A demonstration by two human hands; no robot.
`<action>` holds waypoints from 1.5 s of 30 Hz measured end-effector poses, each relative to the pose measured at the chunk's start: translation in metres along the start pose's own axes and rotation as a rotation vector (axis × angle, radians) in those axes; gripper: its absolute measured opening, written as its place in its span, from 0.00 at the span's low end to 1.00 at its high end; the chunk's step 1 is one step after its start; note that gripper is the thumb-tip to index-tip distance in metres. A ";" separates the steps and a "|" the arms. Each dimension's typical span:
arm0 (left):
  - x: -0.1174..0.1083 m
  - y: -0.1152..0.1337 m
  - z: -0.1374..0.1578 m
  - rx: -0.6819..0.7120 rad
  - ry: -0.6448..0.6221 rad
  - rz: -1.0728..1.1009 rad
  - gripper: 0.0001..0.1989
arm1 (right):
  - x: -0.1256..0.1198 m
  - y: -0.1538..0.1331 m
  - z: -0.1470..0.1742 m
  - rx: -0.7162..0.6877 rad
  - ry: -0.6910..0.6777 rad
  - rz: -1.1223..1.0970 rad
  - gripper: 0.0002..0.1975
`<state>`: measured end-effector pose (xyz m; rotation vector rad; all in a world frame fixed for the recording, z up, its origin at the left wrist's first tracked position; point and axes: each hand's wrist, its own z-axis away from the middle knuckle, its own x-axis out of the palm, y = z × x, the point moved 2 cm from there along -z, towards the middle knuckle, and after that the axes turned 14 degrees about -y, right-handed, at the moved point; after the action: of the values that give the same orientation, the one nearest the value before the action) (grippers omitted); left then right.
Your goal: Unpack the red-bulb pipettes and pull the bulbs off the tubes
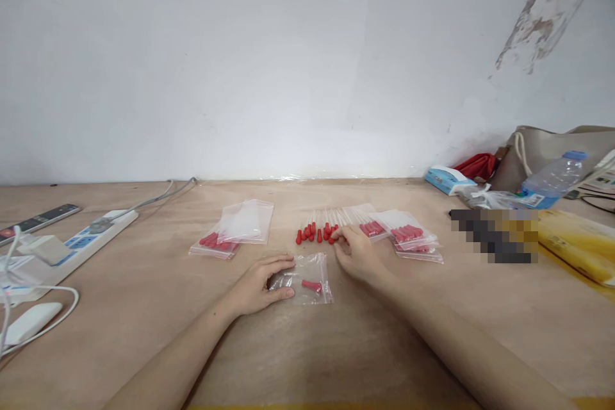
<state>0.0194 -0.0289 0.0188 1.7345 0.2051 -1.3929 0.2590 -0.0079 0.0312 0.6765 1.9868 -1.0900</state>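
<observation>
My left hand (262,285) rests on the left part of a clear zip bag (298,298), thumb and fingers spread apart. One red rubber bulb (312,285) lies in that bag. Beyond it, several droppers with red bulbs (312,230) and thin clear stems lie loosely side by side, stems pointing toward the wall. My right hand (355,253) is at the right end of this row, its curled fingertips closed at the bulb of a dropper (331,239). The fingers partly hide the contact.
Filled bags of red bulbs (408,234) are stacked to the right, another filled bag (214,243) lies left beside flat bags (247,221). A power strip (96,240), cables and phone (38,224) are far left. A tissue pack (446,179), bottle (555,179) and yellow packet (576,243) are right.
</observation>
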 end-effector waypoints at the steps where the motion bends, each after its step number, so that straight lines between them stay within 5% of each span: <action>1: 0.000 0.000 0.000 0.002 0.000 -0.001 0.25 | 0.000 0.002 0.007 0.027 -0.008 -0.075 0.10; 4: 0.000 0.001 0.000 -0.003 0.002 -0.002 0.24 | 0.006 0.005 0.023 0.053 -0.146 -0.209 0.05; 8: 0.001 0.004 0.000 -0.014 0.019 -0.024 0.25 | 0.014 -0.003 0.029 -0.077 -0.304 -0.263 0.05; 17: 0.004 0.003 -0.002 -0.019 0.036 -0.069 0.25 | 0.018 -0.016 0.024 -0.186 -0.332 -0.171 0.05; 23: 0.000 0.005 0.002 -0.008 -0.019 -0.065 0.26 | 0.007 -0.004 0.026 -0.069 -0.251 -0.207 0.02; 29: -0.003 0.013 0.005 0.003 -0.056 -0.228 0.27 | -0.011 0.031 0.022 0.125 -0.200 -0.539 0.09; 36: 0.000 0.018 -0.003 0.130 -0.038 -0.207 0.13 | -0.048 0.057 0.007 0.190 0.181 -0.893 0.15; 39: 0.003 0.019 -0.005 0.090 -0.018 -0.169 0.13 | -0.044 0.049 -0.005 0.159 0.254 -0.749 0.14; 45: -0.002 0.015 -0.005 -0.075 0.155 -0.135 0.14 | -0.005 0.011 -0.032 0.036 0.215 -0.032 0.05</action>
<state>0.0313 -0.0337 0.0278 1.7939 0.4619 -1.3289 0.2587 0.0245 0.0415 0.8122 2.1701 -1.1136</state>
